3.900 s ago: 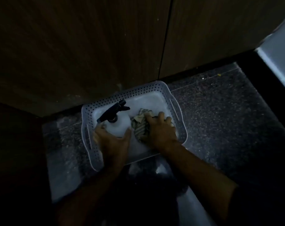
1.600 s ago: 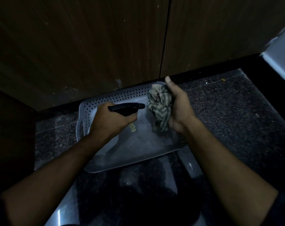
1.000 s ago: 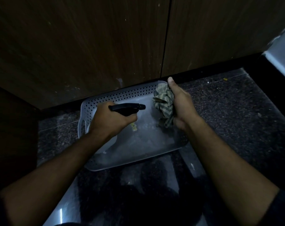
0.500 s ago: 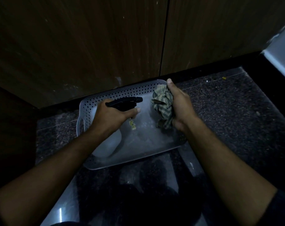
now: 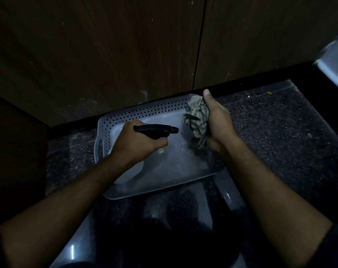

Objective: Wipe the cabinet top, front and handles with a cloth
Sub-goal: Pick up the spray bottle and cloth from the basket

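At the far left a dark panel closes off the scene, and the speckled dark stone floor (image 5: 280, 132) runs from it to the right. On that floor, hard against the foot of the dark brown wooden cabinet front (image 5: 106, 55), lies the pale grey perforated plastic basket (image 5: 145, 111). Over its left half the left hand (image 5: 137, 144) grips a translucent spray bottle with a black trigger head (image 5: 156, 130), fingers curled tight round the neck and the nozzle aimed right. Just beyond the nozzle, over the basket's far right corner, the right hand (image 5: 218, 124) holds the crumpled green-and-grey striped cloth (image 5: 197, 120), fingers wrapped round the bunch and the thumb raised toward the cabinet.

Four seconds ago both hands were down in the basket on the bottle and cloth; since then both things have been lifted clear, and over the last second and a half the nozzle has stayed pointed at the cloth with little shift. This suggests the cloth is being dampened. No wiping of the cabinet has begun; top, front and handles all remain. At the far right a pale grey appliance edge (image 5: 334, 62) shows.
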`<state>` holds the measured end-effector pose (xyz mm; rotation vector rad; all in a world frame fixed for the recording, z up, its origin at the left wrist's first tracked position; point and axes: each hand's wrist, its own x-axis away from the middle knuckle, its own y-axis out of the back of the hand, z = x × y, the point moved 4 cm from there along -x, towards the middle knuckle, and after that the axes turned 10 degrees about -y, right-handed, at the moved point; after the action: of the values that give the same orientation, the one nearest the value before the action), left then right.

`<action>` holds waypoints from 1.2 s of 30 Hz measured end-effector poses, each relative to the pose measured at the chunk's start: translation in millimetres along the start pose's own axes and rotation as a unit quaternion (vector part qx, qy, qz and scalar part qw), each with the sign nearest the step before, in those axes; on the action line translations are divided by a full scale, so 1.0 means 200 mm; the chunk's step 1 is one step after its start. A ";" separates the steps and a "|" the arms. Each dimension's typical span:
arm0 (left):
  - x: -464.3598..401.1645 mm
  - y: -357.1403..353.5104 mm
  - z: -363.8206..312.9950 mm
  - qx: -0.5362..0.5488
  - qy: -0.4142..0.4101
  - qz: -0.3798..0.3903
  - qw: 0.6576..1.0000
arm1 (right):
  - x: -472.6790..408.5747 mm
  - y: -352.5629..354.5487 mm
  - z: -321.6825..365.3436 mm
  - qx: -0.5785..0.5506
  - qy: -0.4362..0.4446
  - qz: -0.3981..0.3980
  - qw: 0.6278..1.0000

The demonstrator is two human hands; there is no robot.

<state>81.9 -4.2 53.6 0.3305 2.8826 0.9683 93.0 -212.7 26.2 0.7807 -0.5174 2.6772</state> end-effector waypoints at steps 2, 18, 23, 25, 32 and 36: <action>0.00 0.00 0.01 0.005 0.005 -0.001 1.000 | 0.00 0.00 0.00 -0.008 -0.004 -0.002 1.000; -0.04 0.03 0.02 0.052 0.028 -0.063 0.996 | 0.02 0.00 -0.04 -0.013 -0.024 0.001 1.000; -0.03 0.01 0.06 0.060 0.031 -0.065 0.996 | 0.00 0.00 -0.03 -0.026 -0.025 -0.003 0.999; -0.03 0.00 0.07 0.079 0.031 -0.068 0.994 | 0.01 -0.01 -0.03 -0.028 -0.028 -0.001 0.999; -0.04 -0.04 0.06 0.108 0.012 -0.094 0.990 | 0.01 0.00 -0.03 -0.020 -0.025 -0.002 0.999; -0.04 -0.02 0.04 0.156 -0.021 -0.112 0.981 | 0.01 0.01 0.00 -0.020 -0.018 -0.008 1.000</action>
<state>90.1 -4.9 45.2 0.0413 2.9457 0.4699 90.7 -213.5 25.9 0.8204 -0.5686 2.6348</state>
